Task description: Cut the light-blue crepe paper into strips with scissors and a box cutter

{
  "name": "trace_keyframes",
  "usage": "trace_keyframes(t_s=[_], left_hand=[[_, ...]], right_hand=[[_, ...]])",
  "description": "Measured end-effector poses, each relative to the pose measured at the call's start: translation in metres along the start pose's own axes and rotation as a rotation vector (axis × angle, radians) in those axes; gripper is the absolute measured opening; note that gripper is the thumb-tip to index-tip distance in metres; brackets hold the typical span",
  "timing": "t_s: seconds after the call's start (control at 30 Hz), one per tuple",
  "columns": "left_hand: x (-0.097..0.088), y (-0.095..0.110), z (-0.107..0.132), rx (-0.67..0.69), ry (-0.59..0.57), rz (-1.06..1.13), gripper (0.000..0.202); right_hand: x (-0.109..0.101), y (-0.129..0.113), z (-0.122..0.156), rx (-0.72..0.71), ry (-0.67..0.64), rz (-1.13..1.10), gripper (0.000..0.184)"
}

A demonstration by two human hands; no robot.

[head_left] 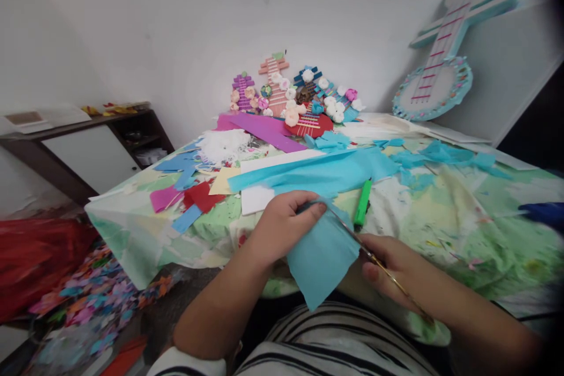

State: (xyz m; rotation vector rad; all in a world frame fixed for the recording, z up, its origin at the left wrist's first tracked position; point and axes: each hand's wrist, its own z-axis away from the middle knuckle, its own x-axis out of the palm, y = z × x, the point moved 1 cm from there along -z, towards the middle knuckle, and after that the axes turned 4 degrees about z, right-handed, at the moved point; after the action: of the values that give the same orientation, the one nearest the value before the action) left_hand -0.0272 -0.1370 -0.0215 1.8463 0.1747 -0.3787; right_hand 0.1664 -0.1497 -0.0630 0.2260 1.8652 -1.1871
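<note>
Two hands (286, 226) hold one sheet (323, 255), one tool (375, 258).

Scissors (373, 258) partly hidden by right hand (403, 273), red bundle (39, 261) cropped

The green marker (362, 202) and turquoise strip (326, 171) block the way beyond the scissors (374, 258), but tablecloth (414, 220) farther right offers passage.

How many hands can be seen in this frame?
2: the left hand, left of centre, gripping the blue sheet near its top, and the right hand, lower right, holding a slim metallic tool along the sheet's edge.
</note>
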Motion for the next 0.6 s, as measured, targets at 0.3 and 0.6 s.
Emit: trace_keyframes(t_s=[0.3,0.6], left_hand=[[0.001,-0.001,0.000,-0.028,-0.016,0.003,0.020],[0.002,-0.001,0.000,-0.072,-0.025,0.074,0.021]], right_hand=[[0.002,0.006,-0.002,0.016,-0.061,0.060,0.033],[0.005,0.015,0.000,0.032,-0.058,0.114,0.037]])
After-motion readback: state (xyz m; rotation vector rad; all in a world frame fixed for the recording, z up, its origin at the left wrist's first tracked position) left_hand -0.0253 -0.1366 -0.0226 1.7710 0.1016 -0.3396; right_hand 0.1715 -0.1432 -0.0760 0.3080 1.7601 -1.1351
